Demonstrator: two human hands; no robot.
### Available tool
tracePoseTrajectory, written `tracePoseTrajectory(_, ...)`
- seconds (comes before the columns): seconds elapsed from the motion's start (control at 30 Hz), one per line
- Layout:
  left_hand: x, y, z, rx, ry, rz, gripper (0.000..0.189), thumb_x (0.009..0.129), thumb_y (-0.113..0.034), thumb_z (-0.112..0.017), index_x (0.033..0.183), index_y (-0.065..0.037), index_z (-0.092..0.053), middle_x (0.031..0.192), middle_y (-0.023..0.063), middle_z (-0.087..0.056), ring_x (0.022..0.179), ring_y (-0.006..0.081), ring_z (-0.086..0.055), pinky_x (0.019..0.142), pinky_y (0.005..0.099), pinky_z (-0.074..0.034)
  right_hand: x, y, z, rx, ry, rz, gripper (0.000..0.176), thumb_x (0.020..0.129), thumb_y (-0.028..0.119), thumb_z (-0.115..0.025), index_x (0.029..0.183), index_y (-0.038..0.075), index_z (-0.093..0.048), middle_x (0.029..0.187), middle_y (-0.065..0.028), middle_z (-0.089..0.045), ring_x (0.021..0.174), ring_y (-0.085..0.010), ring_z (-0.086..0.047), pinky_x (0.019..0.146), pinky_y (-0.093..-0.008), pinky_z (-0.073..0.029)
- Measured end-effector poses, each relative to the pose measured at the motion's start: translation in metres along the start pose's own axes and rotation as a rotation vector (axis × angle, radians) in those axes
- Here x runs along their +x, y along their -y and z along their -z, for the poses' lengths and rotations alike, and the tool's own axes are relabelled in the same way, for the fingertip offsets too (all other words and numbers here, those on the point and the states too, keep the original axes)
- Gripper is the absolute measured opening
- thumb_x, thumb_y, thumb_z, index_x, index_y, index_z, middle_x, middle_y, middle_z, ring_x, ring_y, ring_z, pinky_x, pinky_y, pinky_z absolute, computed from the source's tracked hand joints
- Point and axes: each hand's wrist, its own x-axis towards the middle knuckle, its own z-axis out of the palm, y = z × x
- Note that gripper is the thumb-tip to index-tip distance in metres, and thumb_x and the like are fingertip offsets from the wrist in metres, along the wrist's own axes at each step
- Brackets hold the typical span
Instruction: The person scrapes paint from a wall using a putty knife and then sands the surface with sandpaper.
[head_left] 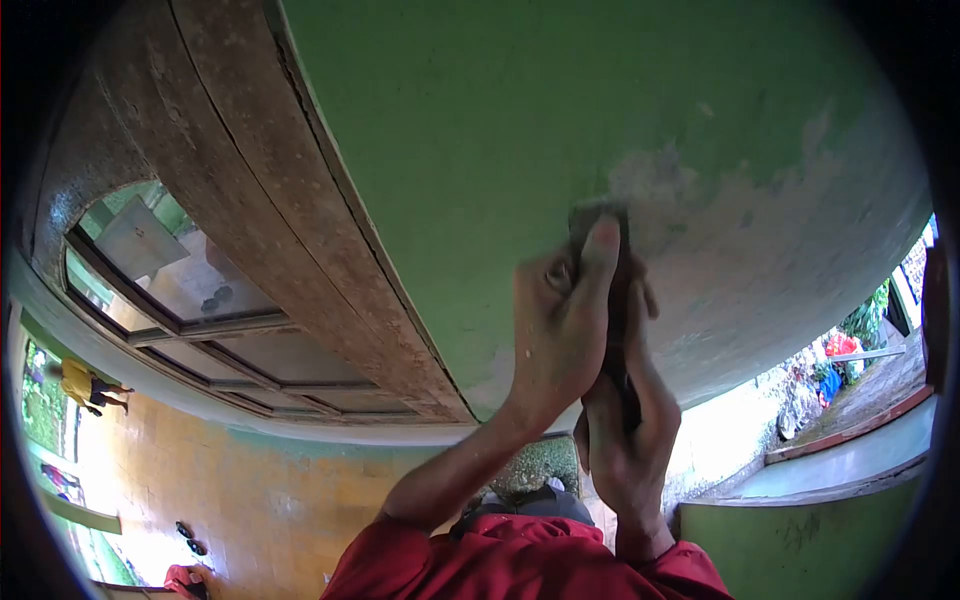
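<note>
Both my hands grip one dark, flat-ended scraper [619,300] whose upper end meets the green painted wall [470,150]. High on the tool, my left hand [562,325] is closed, its thumb lying along the flat part near the end. Lower down, the fingers of my right hand [632,440] wrap around the handle. Just right of the tool's end, a pale patch [720,250] shows where the wall has no green coat. Part of the tool is hidden by my fingers.
A worn wooden frame [270,180] with glass panes borders the wall at left. Below is a tiled floor [290,500] with dark footwear [190,538]. A person in a yellow top [76,382] is far left. A low green wall [790,540] stands at lower right.
</note>
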Motion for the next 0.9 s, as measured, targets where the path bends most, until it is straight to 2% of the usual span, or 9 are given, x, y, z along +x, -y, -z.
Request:
tracePoseTrajectory(0.2,-0.002,0.0,-0.001,-0.014,-0.039,0.046,0.048,0.106,-0.033,-0.048,0.074,0.0,-0.063,0.061,0.0056,-0.062,0.056,0.0085,-0.057,0.05,0.025,-0.043,-0.005,0.012,0.002,0.008,0.029,-0.129,0.068,0.086,-0.011,-0.043,0.152,-0.007,-0.026,0.099,-0.0211,-0.065,0.088,-0.0168,-0.064,0.075,-0.0276,-0.048)
tracePoseTrajectory(0.3,-0.009,0.012,0.003,0.056,-0.067,0.019,0.048,0.105,-0.034,-0.049,0.075,0.0,-0.064,0.061,0.0064,-0.063,0.056,0.0089,-0.058,0.05,0.0252,-0.043,0.001,-0.005,-0.001,0.031,0.009,-0.006,0.067,0.087,-0.01,-0.042,0.152,-0.007,-0.026,0.093,-0.0184,-0.065,0.083,-0.0172,-0.063,0.074,-0.0276,-0.048)
tracePoseTrajectory(0.53,0.004,-0.013,0.0,-0.01,-0.051,-0.057,0.048,0.105,-0.035,-0.05,0.076,0.002,-0.064,0.061,0.009,-0.064,0.055,0.0103,-0.056,0.05,0.0285,-0.043,0.021,-0.006,-0.002,0.062,-0.024,0.096,0.069,0.089,-0.009,-0.043,0.155,0.0,-0.026,0.086,-0.0087,-0.063,0.062,-0.009,-0.053,0.056,-0.0242,-0.043)
tracePoseTrajectory(0.6,-0.012,0.002,0.024,0.484,0.069,0.032,0.045,0.104,-0.033,-0.051,0.081,0.005,-0.06,0.059,0.0125,-0.06,0.053,0.0131,-0.051,0.05,0.0325,-0.041,0.016,-0.025,-0.004,0.097,-0.097,0.143,0.072,0.088,-0.009,-0.044,0.156,0.002,-0.024,0.079,-0.0045,-0.062,0.059,-0.0067,-0.051,0.052,-0.0237,-0.042)
tracePoseTrajectory(0.67,-0.052,0.05,0.054,0.507,0.073,-0.138,0.038,0.103,-0.03,-0.052,0.088,0.005,-0.057,0.059,0.0155,-0.054,0.052,0.0158,-0.047,0.051,0.0358,-0.039,-0.008,-0.082,0.004,-0.025,-0.118,0.142,0.069,0.091,-0.006,-0.046,0.156,0.0,-0.024,0.08,-0.0078,-0.064,0.057,-0.0111,-0.053,0.053,-0.0273,-0.045)
tracePoseTrajectory(0.73,-0.106,0.084,0.098,0.669,0.073,0.163,0.039,0.104,-0.031,-0.05,0.088,0.002,-0.063,0.061,0.004,-0.048,0.061,0.0067,-0.048,0.055,0.0312,-0.039,-0.036,-0.144,0.026,-0.469,-0.077,0.252,0.067,0.093,-0.002,-0.049,0.155,0.003,-0.025,0.082,-0.0168,-0.066,0.055,-0.025,-0.058,0.057,-0.0347,-0.048)
tracePoseTrajectory(0.8,-0.18,0.188,0.181,0.997,0.045,0.365,0.031,0.101,-0.026,-0.052,0.091,0.001,-0.062,0.072,0.0202,-0.06,0.068,0.0305,-0.064,0.061,0.0405,-0.045,-0.073,-0.192,0.05,-0.602,0.082,-0.068,0.053,0.097,0.008,-0.05,0.149,0.006,-0.039,0.069,-0.0243,-0.059,0.054,-0.0314,-0.061,0.054,-0.0443,-0.046)
tracePoseTrajectory(0.83,-0.23,0.224,0.216,1.055,-0.049,0.238,0.024,0.093,-0.022,-0.056,0.085,-0.001,-0.063,0.074,0.0201,-0.06,0.072,0.0389,-0.062,0.064,0.0467,-0.048,-0.096,-0.218,0.072,-0.756,0.267,-0.325,0.041,0.097,0.015,-0.054,0.136,0.007,-0.055,0.075,-0.0275,-0.062,0.063,-0.0408,-0.064,0.058,-0.0489,-0.047)
tracePoseTrajectory(0.9,-0.379,0.302,0.327,1.506,0.15,0.493,0.013,0.076,-0.018,-0.062,0.071,-0.006,-0.065,0.076,0.0166,-0.059,0.072,0.0376,-0.063,0.069,0.0514,-0.052,-0.146,-0.247,0.106,-0.893,0.428,-0.508,0.028,0.091,0.016,-0.055,0.114,0.003,-0.066,0.086,-0.0281,-0.065,0.078,-0.0453,-0.066,0.068,-0.0546,-0.05)
